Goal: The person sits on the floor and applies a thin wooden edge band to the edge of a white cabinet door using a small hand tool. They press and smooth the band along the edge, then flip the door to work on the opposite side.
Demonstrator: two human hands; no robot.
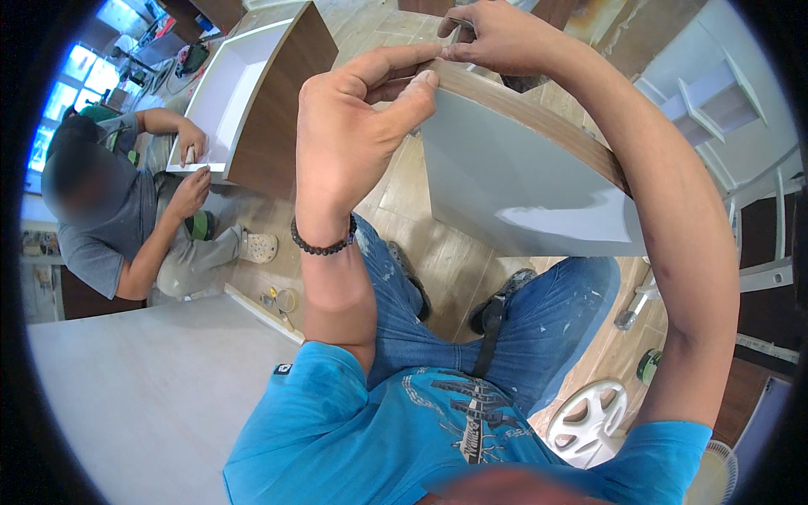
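Blurred shape [518, 488] at the bottom edge of the frame is closest to the lens, too smeared to name; your blue T-shirt [337, 438] spreads around it. Biggest item at your hands: grey-faced board [505, 160], right of centre, its brown wood-grain edge [530, 116] running from upper centre down to the right. Single panel or side of a box, can't tell. Expect it stiff and fairly heavy, more awkward than fragile; face looks smooth, so probably slick under a flat palm. Corners are the likely chip points. Best hold: opposite edges, fingers wrapped behind, not palms on the face. Your left hand [347, 126], upper centre, is half curled at the board's upper left corner, thumb against it, index finger reaching to the other hand's fingertips. Your right hand [505, 38], top of frame, is bent into what looks like a pinch on a small flat piece [459, 30], greyish, kind unclear. Likely light and thin; take it by its rim. Writing: printed graphic [475, 412] with pale lettering on your shirt front, then a small dark tag [283, 369] with a pale mark on your left sleeve. Can't make out any label on the board.
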